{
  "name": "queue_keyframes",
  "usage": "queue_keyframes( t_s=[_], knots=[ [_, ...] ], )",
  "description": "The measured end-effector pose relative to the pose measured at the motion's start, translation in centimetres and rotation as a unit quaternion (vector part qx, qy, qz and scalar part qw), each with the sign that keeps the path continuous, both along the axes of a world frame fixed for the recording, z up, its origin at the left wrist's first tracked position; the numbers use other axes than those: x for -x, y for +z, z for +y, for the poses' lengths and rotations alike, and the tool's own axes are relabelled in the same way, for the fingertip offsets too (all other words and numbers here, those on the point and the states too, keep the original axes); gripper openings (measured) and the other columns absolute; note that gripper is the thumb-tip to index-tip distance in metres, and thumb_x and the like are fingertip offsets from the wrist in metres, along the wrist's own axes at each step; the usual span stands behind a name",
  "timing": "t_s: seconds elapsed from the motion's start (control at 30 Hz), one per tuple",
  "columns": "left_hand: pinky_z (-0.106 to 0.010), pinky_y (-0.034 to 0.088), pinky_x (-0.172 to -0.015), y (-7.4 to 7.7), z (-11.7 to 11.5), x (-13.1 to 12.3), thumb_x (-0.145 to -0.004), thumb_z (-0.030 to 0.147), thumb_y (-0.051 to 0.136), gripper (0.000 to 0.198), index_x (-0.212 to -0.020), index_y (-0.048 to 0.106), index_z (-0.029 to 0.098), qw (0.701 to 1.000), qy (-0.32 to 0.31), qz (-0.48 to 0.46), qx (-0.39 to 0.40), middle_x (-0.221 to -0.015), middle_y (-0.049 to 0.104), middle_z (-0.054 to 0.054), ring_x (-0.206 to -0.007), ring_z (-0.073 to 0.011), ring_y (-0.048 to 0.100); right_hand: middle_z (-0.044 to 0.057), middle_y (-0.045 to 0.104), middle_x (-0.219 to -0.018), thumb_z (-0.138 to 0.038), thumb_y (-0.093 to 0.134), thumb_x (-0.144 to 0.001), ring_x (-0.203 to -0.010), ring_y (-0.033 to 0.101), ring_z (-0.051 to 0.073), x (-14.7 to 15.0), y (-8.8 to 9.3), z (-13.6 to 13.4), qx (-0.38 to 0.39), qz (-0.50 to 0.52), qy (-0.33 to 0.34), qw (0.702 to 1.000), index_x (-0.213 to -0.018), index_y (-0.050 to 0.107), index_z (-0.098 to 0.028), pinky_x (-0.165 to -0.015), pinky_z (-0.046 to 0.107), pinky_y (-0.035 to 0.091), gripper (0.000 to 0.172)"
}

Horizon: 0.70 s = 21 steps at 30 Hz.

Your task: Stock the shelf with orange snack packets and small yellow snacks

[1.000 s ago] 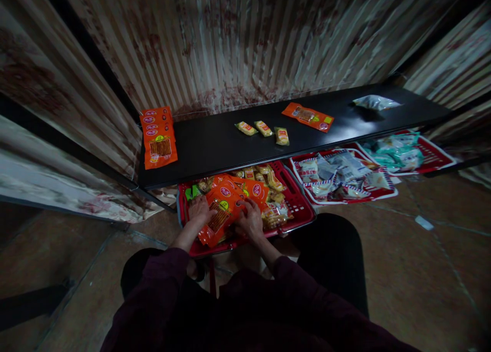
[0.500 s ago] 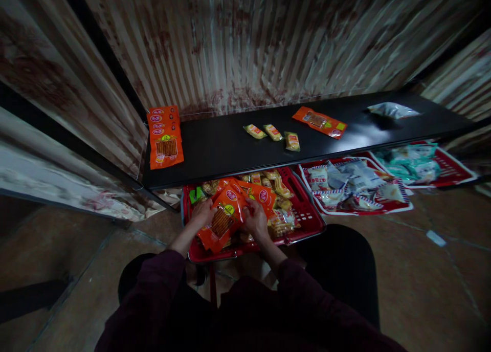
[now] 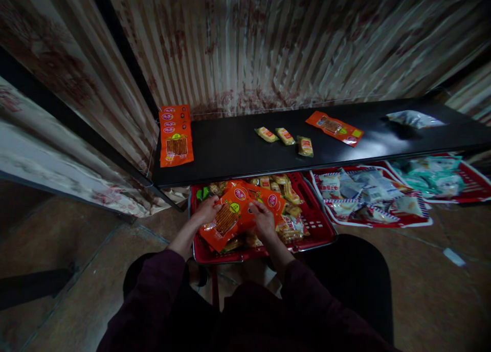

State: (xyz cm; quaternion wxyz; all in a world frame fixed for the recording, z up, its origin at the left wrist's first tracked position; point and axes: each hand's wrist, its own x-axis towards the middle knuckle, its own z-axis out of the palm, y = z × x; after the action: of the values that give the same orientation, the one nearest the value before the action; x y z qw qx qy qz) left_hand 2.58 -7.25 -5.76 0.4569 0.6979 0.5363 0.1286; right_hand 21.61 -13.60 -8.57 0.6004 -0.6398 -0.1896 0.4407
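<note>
Over the nearest red basket [image 3: 322,229], my left hand [image 3: 207,211] is closed on the left edge of an orange snack packet [image 3: 227,220] that shows brown sticks on its front. My right hand [image 3: 264,220] pinches the orange packaging from the right side; whether it grips the same packet or another one overlapping it, I cannot tell. A second orange packet [image 3: 273,200] shows behind, partly covered. Under them the basket holds several clear-wrapped snacks [image 3: 289,229], partly hidden by the packets and my hands.
A black shelf [image 3: 230,157] spans above the baskets. On it lie an orange packet [image 3: 176,136] at left, three small yellow packets [image 3: 285,136], another orange packet [image 3: 334,128] and a silvery packet [image 3: 414,119]. Red baskets with white packets [image 3: 368,185] and green packets [image 3: 441,175] stand right.
The view has shifted, so the shelf and baskets sit further right. The orange packet between my hands has tilted and spread out more over the basket; both hands still grip.
</note>
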Motion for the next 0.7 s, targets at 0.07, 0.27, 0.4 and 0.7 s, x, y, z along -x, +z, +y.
queue_keyframes(
  t_s=[0.07,0.27,0.4,0.7],
  knots=[
    [-0.021,0.036,-0.061,-0.2,0.1,0.1,-0.078,0.022,0.049,0.007,-0.072,0.048,0.019,0.999,0.008,-0.03,0.01,-0.067,0.052,0.004,-0.066,-0.0109,0.049,-0.003,0.064,-0.062,-0.041,0.078,-0.053,-0.049,0.052,0.01,-0.1,0.9,0.2,0.022,0.023,-0.014,0.999,-0.079,0.066,-0.018,-0.04,0.02,0.037,0.037],
    [-0.021,0.04,-0.059,0.1,0.7,0.2,-0.077,0.025,0.054,0.01,-0.071,0.049,0.019,0.993,0.045,-0.103,0.04,-0.064,0.054,0.004,-0.063,-0.0111,0.051,-0.004,0.064,-0.061,-0.036,0.078,-0.052,-0.038,0.043,0.006,0.3,3.7,1.1,0.013,0.08,-0.032,0.996,-0.09,0.064,-0.02,-0.033,0.019,0.029,0.043],
    [-0.022,0.041,-0.061,1.2,0.8,0.1,-0.078,0.023,0.052,0.008,-0.073,0.049,0.019,0.987,0.066,-0.136,0.059,-0.068,0.057,0.003,-0.065,-0.0118,0.054,-0.009,0.058,-0.052,-0.037,0.076,-0.053,-0.032,0.036,0.006,0.7,4.9,1.7,0.019,0.092,-0.024,0.995,-0.104,0.06,-0.021,-0.03,0.019,0.028,0.055],
    [-0.02,0.04,-0.061,2.2,0.5,-0.5,-0.078,0.014,0.048,0.005,-0.075,0.051,0.018,0.969,0.117,-0.188,0.107,-0.071,0.06,0.002,-0.064,-0.0102,0.055,-0.011,0.049,-0.044,-0.04,0.076,-0.057,-0.029,0.03,0.005,0.9,5.9,2.4,0.031,0.085,-0.024,0.996,-0.1,0.059,-0.02,-0.028,0.019,0.022,0.05]
  ],
)
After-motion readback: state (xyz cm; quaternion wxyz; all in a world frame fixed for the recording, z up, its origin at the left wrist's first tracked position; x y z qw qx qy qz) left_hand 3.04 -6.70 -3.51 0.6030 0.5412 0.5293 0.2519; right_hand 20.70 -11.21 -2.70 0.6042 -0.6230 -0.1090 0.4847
